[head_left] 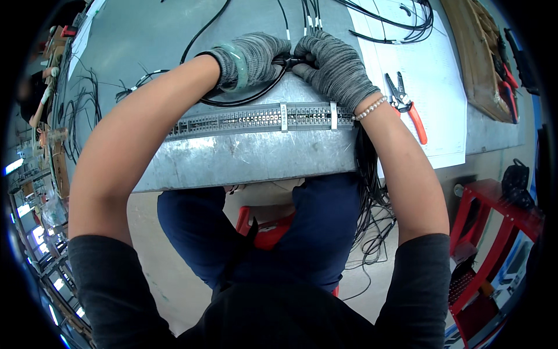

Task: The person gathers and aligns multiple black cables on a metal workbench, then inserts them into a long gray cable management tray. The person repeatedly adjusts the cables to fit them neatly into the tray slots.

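Both my hands wear grey knit gloves and meet over the metal table (232,166). My left hand (253,58) is closed on a black cable (250,99), which loops down and left beneath it. From the other side my right hand (334,67) pinches the same cable's dark end between thumb and fingers; the exact tip is partly hidden. Just nearer to me lies a long grey terminal block strip (250,119) with metal screws and two pale end pieces. Several thin black wires with white sleeves (311,23) run away beyond my right hand.
Wire strippers with red handles (410,107) rest on white paper sheets (442,134) at the right. A coil of black cable (407,35) lies farther back. Beyond stands a wooden box (476,58) with tools. Loose wires (366,227) hang off the front edge near a red stool (494,203).
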`<state>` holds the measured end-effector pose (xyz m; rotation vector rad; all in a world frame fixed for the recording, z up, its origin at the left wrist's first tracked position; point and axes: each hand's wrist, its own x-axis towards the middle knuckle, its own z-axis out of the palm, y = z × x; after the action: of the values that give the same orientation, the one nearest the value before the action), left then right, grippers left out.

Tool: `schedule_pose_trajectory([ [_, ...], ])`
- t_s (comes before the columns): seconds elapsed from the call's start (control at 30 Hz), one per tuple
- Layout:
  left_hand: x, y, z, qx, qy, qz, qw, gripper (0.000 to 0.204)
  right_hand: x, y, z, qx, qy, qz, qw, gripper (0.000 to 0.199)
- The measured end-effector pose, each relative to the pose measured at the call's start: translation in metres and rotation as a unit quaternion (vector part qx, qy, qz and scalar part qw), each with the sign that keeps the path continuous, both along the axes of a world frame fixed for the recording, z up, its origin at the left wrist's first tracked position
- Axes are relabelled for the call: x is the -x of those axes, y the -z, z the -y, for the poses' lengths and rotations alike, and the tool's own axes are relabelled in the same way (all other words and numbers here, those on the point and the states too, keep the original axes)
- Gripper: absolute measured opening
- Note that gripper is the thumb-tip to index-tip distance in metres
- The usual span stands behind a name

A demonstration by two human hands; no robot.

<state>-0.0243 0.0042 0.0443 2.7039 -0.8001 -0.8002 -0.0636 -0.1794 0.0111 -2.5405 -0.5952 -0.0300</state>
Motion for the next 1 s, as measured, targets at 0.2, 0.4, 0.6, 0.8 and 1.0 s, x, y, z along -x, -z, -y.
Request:
schedule_pose_trajectory([
  [0.2, -0.006, -0.002, -0.009, 0.078, -0.068, -0.08, 0.991, 0.022, 0.001, 0.002, 0.005, -0.019, -0.002, -0.016, 1.0, 0.03],
  [0.4, -0.019, -0.009, -0.015, 0.216, -0.236, -0.385, 0.866, 0.027, 0.001, 0.0, 0.004, -0.02, -0.011, -0.013, 1.0, 0.03],
  [0.6, -0.015, 0.004, -0.023, 0.263, -0.235, -0.351, 0.867, 0.033, 0.001, 0.002, 0.004, -0.028, -0.016, -0.001, 0.999, 0.029],
  [0.8, -0.01, -0.001, -0.009, 0.158, -0.233, -0.293, 0.914, 0.022, 0.002, -0.004, 0.005, -0.013, -0.019, -0.013, 1.0, 0.028],
  [1.0, -0.013, -0.001, -0.003, 0.12, -0.19, -0.267, 0.937, 0.037, 0.002, -0.003, 0.007, -0.019, -0.01, -0.015, 1.0, 0.028],
])
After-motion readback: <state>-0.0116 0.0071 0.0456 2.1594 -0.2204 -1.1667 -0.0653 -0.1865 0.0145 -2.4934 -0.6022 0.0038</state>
